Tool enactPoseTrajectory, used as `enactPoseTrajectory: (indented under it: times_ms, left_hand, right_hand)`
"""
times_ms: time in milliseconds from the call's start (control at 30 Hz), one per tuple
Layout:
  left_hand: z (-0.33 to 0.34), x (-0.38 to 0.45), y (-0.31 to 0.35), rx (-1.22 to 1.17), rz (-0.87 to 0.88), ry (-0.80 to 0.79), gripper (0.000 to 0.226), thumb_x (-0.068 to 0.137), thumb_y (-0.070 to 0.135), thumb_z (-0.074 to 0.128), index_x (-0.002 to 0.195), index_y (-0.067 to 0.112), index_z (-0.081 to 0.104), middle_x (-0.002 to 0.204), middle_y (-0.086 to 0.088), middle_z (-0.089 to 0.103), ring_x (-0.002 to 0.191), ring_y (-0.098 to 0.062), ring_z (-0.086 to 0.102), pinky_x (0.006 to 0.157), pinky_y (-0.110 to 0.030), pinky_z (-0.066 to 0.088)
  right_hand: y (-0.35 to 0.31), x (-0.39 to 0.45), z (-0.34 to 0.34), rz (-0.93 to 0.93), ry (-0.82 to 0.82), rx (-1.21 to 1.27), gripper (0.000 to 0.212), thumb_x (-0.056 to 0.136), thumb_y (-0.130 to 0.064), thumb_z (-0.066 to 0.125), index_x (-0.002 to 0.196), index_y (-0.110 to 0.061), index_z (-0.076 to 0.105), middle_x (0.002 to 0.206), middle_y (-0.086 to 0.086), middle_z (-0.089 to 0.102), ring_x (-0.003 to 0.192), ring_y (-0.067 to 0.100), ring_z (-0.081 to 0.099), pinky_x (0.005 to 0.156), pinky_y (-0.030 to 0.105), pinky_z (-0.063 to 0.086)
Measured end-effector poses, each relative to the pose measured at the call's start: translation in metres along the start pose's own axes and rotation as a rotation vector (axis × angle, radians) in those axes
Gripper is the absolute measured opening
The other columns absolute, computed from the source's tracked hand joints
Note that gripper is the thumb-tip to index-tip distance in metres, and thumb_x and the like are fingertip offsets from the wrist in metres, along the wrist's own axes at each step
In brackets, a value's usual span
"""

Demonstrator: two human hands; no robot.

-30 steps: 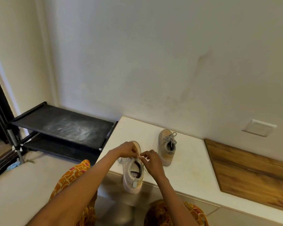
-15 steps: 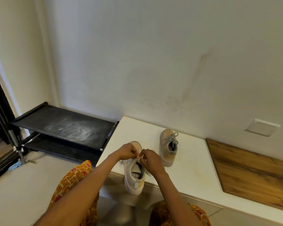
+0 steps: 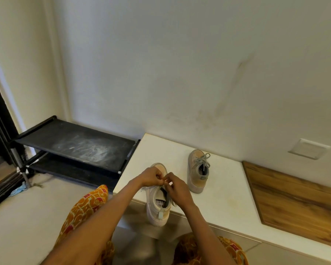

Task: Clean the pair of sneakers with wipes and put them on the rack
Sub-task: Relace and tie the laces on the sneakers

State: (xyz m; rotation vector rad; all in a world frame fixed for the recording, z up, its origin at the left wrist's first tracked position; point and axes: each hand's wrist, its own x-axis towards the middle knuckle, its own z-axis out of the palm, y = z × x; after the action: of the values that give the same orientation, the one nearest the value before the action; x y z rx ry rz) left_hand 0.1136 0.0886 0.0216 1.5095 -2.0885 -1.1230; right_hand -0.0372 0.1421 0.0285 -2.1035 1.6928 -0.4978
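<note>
The near sneaker [image 3: 158, 205] stands on the white ledge [image 3: 224, 199], heel overhanging the front edge at 6 o'clock, toe toward 12 o'clock. Above its tongue, the left hand [image 3: 151, 176] and right hand [image 3: 177, 188] meet, fingers curled and pinching the grey laces [image 3: 144, 188]. Sneaker 2 [image 3: 198, 172] stands upright at 2 o'clock from the first, apart from it, laces tied. The black rack [image 3: 75, 148], 2 shelves, stands on the floor at 10 o'clock, against the ledge's left end. A wooden panel [image 3: 294, 201] lies at 3 o'clock. Patterned orange fabric [image 3: 80, 213] covers the knees at 6 o'clock.
</note>
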Motion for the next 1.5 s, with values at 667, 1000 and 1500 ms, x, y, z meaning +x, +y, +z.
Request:
enactPoseTrajectory:
  times_ms: [667,1000,1500]
  left_hand:
    - [0.003,-0.012,-0.008,-0.138,0.062,-0.026,0.023,0.090,0.015,0.059,0.111,0.017,0.068,0.115,-0.005,0.065,0.102,-0.014,0.055,0.097,-0.030,0.043]
    - [-0.003,-0.009,-0.005,0.065,0.149,0.108,0.017,0.080,0.030,0.070,0.084,0.014,0.066,0.090,0.007,0.053,0.084,-0.008,0.050,0.075,-0.017,0.042]
    - [-0.017,-0.003,0.004,0.213,0.178,-0.121,0.022,0.081,0.029,0.071,0.092,0.010,0.067,0.085,0.004,0.059,0.075,-0.005,0.048,0.071,-0.015,0.036]
  right_hand:
    - [0.010,0.001,-0.001,-0.004,0.043,0.091,0.008,0.096,-0.020,0.045,0.089,-0.017,0.046,0.088,0.005,0.059,0.077,0.023,0.059,0.069,0.039,0.049]
    - [0.007,-0.002,0.003,0.068,-0.014,0.203,0.020,0.095,-0.033,0.051,0.108,-0.018,0.050,0.106,-0.001,0.058,0.091,0.012,0.056,0.074,0.022,0.048]
    - [0.003,-0.006,0.009,0.132,0.151,0.311,0.009,0.090,-0.022,0.060,0.092,-0.015,0.057,0.082,0.003,0.066,0.075,0.017,0.061,0.064,0.020,0.046]
